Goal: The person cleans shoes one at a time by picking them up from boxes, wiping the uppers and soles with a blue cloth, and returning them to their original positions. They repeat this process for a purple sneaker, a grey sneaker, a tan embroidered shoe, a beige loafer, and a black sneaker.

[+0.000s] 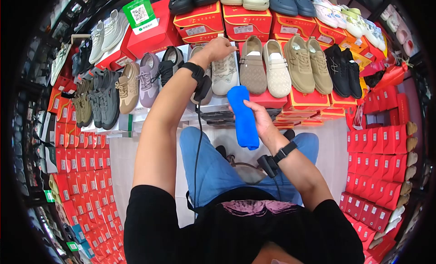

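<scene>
A rolled bright blue cloth (245,121) is held upright in my right hand (259,116), in front of the shoe row. My left hand (217,50) reaches to the heel end of a pale patterned shoe (225,77), its fingers closed around the upper edge of that shoe or its tab. The shoe stands toe toward me, beside a greyish shoe partly hidden by my left wrist. To its right are a brown slip-on shoe (253,68) and a cream woven shoe (277,71).
Red shoe boxes (247,25) with clogs on top stand behind the row. Tan lace-up shoes (299,66) and black shoes are at the right, purple (149,80) and grey shoes at the left. Stacked red boxes (377,166) line both sides. A cable hangs from my left wrist.
</scene>
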Demonstrator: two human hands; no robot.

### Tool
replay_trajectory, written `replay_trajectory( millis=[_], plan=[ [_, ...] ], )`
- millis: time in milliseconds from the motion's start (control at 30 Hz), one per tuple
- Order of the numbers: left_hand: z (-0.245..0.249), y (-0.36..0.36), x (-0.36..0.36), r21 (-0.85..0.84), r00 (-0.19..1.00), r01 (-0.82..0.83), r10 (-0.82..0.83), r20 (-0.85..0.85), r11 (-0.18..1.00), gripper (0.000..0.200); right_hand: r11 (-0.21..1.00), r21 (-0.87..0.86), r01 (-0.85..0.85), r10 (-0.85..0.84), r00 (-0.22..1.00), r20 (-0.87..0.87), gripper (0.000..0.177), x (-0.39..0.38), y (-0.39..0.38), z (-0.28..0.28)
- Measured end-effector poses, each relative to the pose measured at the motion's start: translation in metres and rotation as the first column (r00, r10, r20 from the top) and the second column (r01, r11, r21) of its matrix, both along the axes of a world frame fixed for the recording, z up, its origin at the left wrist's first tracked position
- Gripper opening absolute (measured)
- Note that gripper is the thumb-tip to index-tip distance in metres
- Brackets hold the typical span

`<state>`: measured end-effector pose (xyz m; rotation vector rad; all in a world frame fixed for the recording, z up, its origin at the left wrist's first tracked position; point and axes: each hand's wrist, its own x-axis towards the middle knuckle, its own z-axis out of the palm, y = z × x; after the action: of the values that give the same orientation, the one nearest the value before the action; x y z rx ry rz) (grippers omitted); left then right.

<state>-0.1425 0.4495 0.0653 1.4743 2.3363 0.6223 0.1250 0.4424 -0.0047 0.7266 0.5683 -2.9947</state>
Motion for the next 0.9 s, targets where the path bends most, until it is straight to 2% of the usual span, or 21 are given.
replay_trajectory(
  millis=[33, 100, 167, 200, 233, 300, 367, 433, 500, 567, 633, 700, 833, 900],
  plan=[
    [0.003, -0.002, 0.006, 0.067, 0.998, -0.056, 0.055, 0.015, 0.996, 0.041, 1.0, -0.005, 0.013, -0.013, 1.0, -0.005, 0.036, 0.006, 0.001, -0.005],
    [0.012, 0.001, 0.016, 0.05, 0.998, -0.05, 0.051, -0.02, 0.997, 0.038, 0.99, -0.037, 0.138, -0.139, 0.99, -0.016, 0.032, 0.02, 0.005, -0.018],
    [0.018, 0.007, 0.026, 0.109, 0.993, -0.072, 0.06, 0.105, 0.991, 0.037, 0.982, -0.052, 0.183, -0.183, 0.983, -0.002, 0.031, 0.034, 0.011, -0.024],
    [0.018, 0.013, 0.031, 0.124, 0.995, -0.068, 0.058, 0.083, 0.99, 0.035, 0.974, -0.063, 0.217, -0.216, 0.976, 0.014, 0.031, 0.039, 0.013, -0.022],
    [0.018, 0.019, 0.036, 0.122, 0.995, -0.059, 0.049, 0.081, 0.991, 0.035, 0.972, -0.065, 0.226, -0.225, 0.974, 0.012, 0.031, 0.044, 0.015, -0.021],
    [0.015, 0.032, 0.044, 0.064, 0.981, -0.013, 0.0, 0.196, 0.998, 0.034, 0.967, -0.01, 0.256, -0.256, 0.965, -0.056, 0.032, 0.053, 0.018, -0.017],
    [0.009, 0.045, 0.05, 0.06, 0.985, 0.049, -0.058, 0.159, 0.997, 0.035, 0.957, 0.009, 0.291, -0.29, 0.955, -0.056, 0.033, 0.055, 0.02, -0.012],
    [-0.001, 0.058, 0.053, 0.021, 0.988, 0.157, -0.157, 0.001, 0.987, 0.04, 0.946, 0.028, 0.324, -0.322, 0.945, -0.055, 0.034, 0.055, 0.022, -0.012],
    [-0.01, 0.066, 0.052, 0.016, 0.975, 0.222, -0.222, -0.018, 0.975, 0.045, 0.939, 0.025, 0.343, -0.341, 0.938, -0.055, 0.035, 0.053, 0.023, -0.015],
    [-0.015, 0.073, 0.05, -0.167, 0.967, 0.247, -0.254, -0.017, 0.954, 0.046, 0.936, 0.015, 0.352, -0.35, 0.935, -0.055, 0.034, 0.049, 0.024, -0.019],
    [-0.011, 0.08, 0.052, -0.206, 0.957, 0.273, -0.287, -0.042, 0.94, 0.054, 0.915, -0.001, 0.403, -0.403, 0.914, -0.043, 0.033, 0.043, 0.023, -0.02],
    [-0.009, 0.089, 0.056, -0.397, 0.947, 0.189, -0.273, -0.166, 0.898, 0.064, 0.909, -0.015, 0.417, -0.418, 0.908, -0.028, 0.032, 0.038, 0.025, -0.022],
    [-0.004, 0.101, 0.058, -0.466, 0.965, 0.148, -0.23, -0.126, 0.872, 0.066, 0.901, -0.041, 0.431, -0.433, 0.899, -0.064, 0.033, 0.031, 0.03, -0.025],
    [0.003, 0.1, 0.058, -0.441, 0.984, 0.166, -0.176, 0.02, 0.882, 0.064, 0.904, -0.061, 0.423, -0.427, 0.901, -0.076, 0.033, 0.029, 0.031, -0.024]
  ],
)
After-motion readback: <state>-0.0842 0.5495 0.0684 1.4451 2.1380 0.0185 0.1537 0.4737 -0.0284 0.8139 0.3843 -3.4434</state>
